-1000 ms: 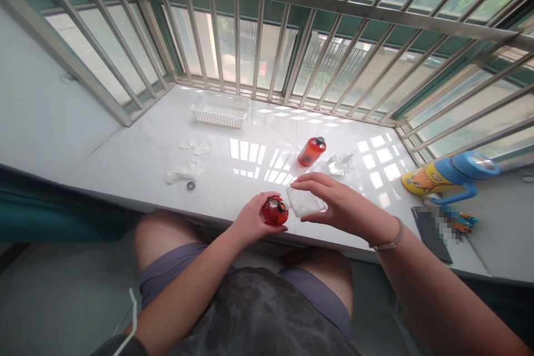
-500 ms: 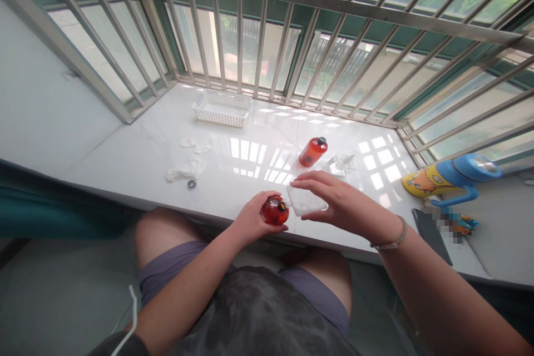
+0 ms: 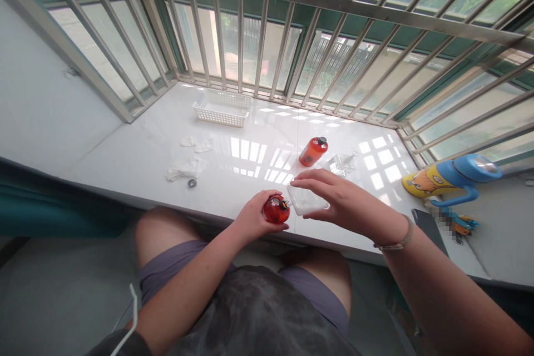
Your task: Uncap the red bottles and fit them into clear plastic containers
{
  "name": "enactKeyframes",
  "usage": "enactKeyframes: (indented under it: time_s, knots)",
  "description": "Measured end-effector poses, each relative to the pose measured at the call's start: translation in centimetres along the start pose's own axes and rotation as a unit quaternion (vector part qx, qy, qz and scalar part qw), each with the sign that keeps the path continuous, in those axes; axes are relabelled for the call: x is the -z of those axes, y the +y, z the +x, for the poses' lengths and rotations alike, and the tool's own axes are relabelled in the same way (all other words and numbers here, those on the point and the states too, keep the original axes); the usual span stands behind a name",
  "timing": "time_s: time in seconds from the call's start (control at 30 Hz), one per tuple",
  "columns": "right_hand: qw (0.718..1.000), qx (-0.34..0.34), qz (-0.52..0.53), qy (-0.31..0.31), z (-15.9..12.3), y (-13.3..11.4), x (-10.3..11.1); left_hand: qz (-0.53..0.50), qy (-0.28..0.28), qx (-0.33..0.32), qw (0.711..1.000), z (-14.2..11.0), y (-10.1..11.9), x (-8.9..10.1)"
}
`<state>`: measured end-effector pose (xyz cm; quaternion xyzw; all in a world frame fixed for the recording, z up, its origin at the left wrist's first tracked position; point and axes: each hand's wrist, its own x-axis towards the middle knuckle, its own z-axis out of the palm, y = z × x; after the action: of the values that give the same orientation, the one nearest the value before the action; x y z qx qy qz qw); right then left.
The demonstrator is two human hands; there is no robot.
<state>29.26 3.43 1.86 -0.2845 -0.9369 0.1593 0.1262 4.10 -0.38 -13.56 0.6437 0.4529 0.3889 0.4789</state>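
My left hand (image 3: 257, 216) is wrapped round a red bottle (image 3: 273, 212) whose neck tips to the right. In my right hand (image 3: 329, 192) is a clear plastic container (image 3: 306, 200), gripped between the thumb and fingers. The bottle's mouth meets the container's left side; whether they touch, I cannot tell. Past my right hand stands a second red bottle (image 3: 314, 152) with a black cap. Beside it is a clear square container (image 3: 342, 163). A small dark round cap (image 3: 192, 183) lies left of my hands, close to crumpled white gloves (image 3: 186, 169).
A white perforated basket (image 3: 223, 109) sits near the barred window. More crumpled white material (image 3: 196, 144) lies in front of it. To the right are a yellow and blue flask (image 3: 450, 178) lying over, a dark flat phone-like slab (image 3: 429, 231) and a small blue and orange item (image 3: 465, 225).
Both hands stay almost in place. The red bottle in my left hand has shifted very slightly right, and my right wrist has moved a little.
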Motion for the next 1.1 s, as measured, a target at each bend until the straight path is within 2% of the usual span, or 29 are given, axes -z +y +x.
enactKeyframes:
  time_s: [1.1]
  knots:
    - [0.999, 0.013, -0.041, -0.017, 0.6, -0.6, 1.2, 0.012, 0.006, -0.013, 1.0, 0.1, 0.1, 0.1]
